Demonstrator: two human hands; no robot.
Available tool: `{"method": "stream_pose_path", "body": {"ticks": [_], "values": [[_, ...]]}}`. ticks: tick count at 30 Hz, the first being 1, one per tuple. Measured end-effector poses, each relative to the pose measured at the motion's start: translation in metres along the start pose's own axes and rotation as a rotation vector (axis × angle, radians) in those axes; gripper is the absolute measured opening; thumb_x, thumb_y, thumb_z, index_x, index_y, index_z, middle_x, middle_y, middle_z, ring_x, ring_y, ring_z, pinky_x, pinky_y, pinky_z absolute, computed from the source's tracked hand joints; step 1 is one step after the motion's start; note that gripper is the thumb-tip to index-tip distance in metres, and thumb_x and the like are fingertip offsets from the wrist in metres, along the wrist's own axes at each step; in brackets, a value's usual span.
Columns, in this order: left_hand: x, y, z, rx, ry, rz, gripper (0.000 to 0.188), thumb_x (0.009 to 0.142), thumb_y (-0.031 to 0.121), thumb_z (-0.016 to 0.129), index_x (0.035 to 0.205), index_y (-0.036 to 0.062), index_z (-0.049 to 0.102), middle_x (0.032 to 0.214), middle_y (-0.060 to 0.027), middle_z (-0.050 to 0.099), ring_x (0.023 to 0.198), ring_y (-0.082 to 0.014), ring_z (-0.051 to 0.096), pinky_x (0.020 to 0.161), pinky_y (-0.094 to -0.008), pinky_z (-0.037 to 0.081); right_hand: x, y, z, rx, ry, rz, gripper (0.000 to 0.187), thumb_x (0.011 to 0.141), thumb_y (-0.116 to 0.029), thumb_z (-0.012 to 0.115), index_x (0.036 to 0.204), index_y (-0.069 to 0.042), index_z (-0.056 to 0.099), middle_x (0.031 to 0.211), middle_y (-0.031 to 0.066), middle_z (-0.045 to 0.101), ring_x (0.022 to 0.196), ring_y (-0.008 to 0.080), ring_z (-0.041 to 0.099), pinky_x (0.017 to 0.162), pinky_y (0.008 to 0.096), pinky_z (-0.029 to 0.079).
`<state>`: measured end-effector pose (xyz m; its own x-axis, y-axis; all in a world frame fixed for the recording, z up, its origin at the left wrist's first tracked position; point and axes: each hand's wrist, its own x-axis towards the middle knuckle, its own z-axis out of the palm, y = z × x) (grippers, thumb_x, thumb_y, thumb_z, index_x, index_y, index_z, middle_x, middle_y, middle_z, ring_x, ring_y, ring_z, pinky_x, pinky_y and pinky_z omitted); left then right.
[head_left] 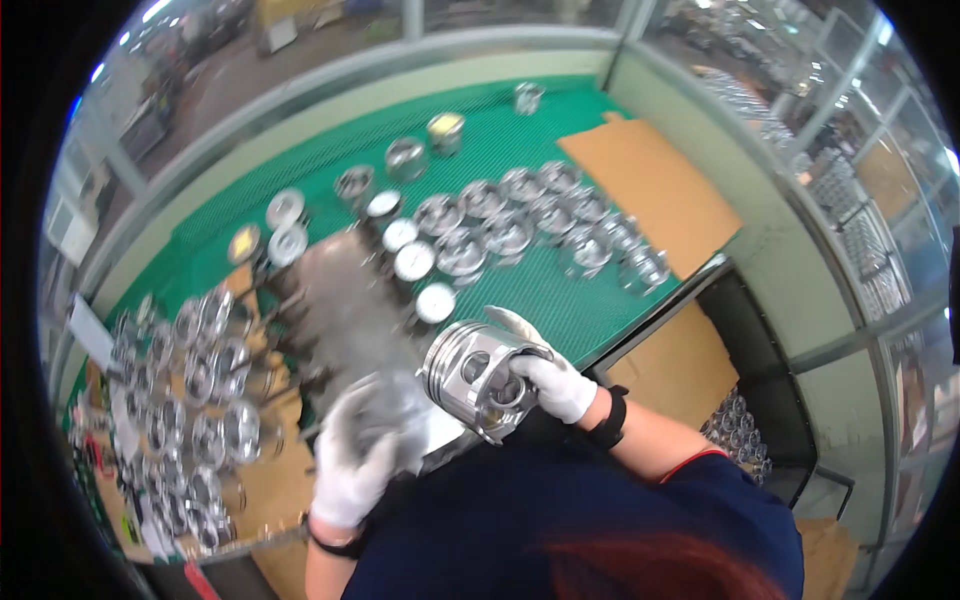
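A shiny metal piston (455, 385) with ring grooves and a pin hole is tilted in my right hand (556, 386). The gloved thumb and fingers of that hand grip its open skirt end. My left hand (350, 455), also in a white glove, is smeared by motion beside a blurred shiny shape (403, 405). Its fingers curve towards that shape, but whether they hold it does not show. Just beyond my hands stands a grey metal fixture (345, 290). Several round white dial gauges (414, 260) line its sides.
Several pistons (462, 252) stand in rows on the green mat (400, 190), and others (240, 430) crowd the left side over brown board. A cardboard sheet (650, 185) lies at the far right. Low panels (745, 135) border the bench. More pistons (738, 435) sit lower down on the right.
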<state>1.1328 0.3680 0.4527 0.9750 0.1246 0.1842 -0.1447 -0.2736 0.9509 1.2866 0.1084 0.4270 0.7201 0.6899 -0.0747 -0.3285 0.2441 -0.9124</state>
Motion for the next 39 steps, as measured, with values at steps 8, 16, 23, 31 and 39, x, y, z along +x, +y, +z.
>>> {"method": "stream_pose_path", "body": {"ticks": [8, 16, 23, 31, 39], "values": [[-0.055, -0.121, -0.135, 1.012, 0.583, -0.011, 0.052, 0.09, 0.011, 0.065, 0.136, -0.008, 0.051, 0.127, -0.0268, 0.062, 0.114, -0.0384, 0.063, 0.104, -0.0424, 0.047, 0.04, 0.044, -0.168, -0.498, 0.572, -0.05, 0.064, 0.098, -0.017, 0.053, 0.154, -0.002, 0.028, 0.144, 0.0145, 0.051, 0.126, 0.0214, 0.056, 0.104, 0.0384, 0.049], [-0.057, -0.152, -0.152, 1.205, 0.436, -0.267, 0.038, 0.08, 0.011, 0.074, 0.114, -0.0044, 0.068, 0.087, -0.0242, 0.07, 0.082, -0.0436, 0.067, 0.079, -0.0478, 0.053, 0.101, 0.084, -0.217, -0.512, 0.748, 0.39, 0.056, 0.101, -0.028, 0.05, 0.146, 0.001, 0.036, 0.127, 0.0265, 0.061, 0.111, 0.0364, 0.068, 0.078, 0.0482, 0.061], [-0.054, -0.141, -0.145, 1.303, 0.466, -0.287, 0.042, 0.077, 0.014, 0.078, 0.114, -0.0036, 0.069, 0.089, -0.0261, 0.07, 0.084, -0.0443, 0.068, 0.08, -0.0478, 0.053, 0.081, 0.094, -0.198, -0.669, 0.813, -0.009, 0.069, 0.097, -0.035, 0.062, 0.146, 0.007, 0.04, 0.141, 0.0317, 0.053, 0.131, 0.0357, 0.056, 0.105, 0.0391, 0.048], [-0.081, -0.142, -0.181, 0.886, 0.309, -0.566, 0.05, 0.088, 0.031, 0.074, 0.115, -0.0092, 0.064, 0.098, -0.0251, 0.07, 0.085, -0.0363, 0.07, 0.076, -0.0429, 0.055, 0.019, 0.066, -0.146, -0.221, 0.705, -0.209, 0.063, 0.099, -0.008, 0.06, 0.153, 0.002, 0.029, 0.139, 0.0209, 0.053, 0.108, 0.0214, 0.065, 0.081, 0.0333, 0.059], [-0.059, -0.019, -0.114, -0.299, 0.464, -0.426, 0.048, 0.092, 0.037, 0.069, 0.118, -0.0031, 0.06, 0.102, -0.0115, 0.068, 0.085, -0.0208, 0.07, 0.074, -0.0338, 0.057, 0.015, -0.011, 0.0, -0.663, 0.001, -0.116, 0.054, 0.098, -0.021, 0.065, 0.146, -0.004, 0.045, 0.126, 0.0168, 0.061, 0.101, 0.0198, 0.067, 0.085, 0.0308, 0.057]]}}
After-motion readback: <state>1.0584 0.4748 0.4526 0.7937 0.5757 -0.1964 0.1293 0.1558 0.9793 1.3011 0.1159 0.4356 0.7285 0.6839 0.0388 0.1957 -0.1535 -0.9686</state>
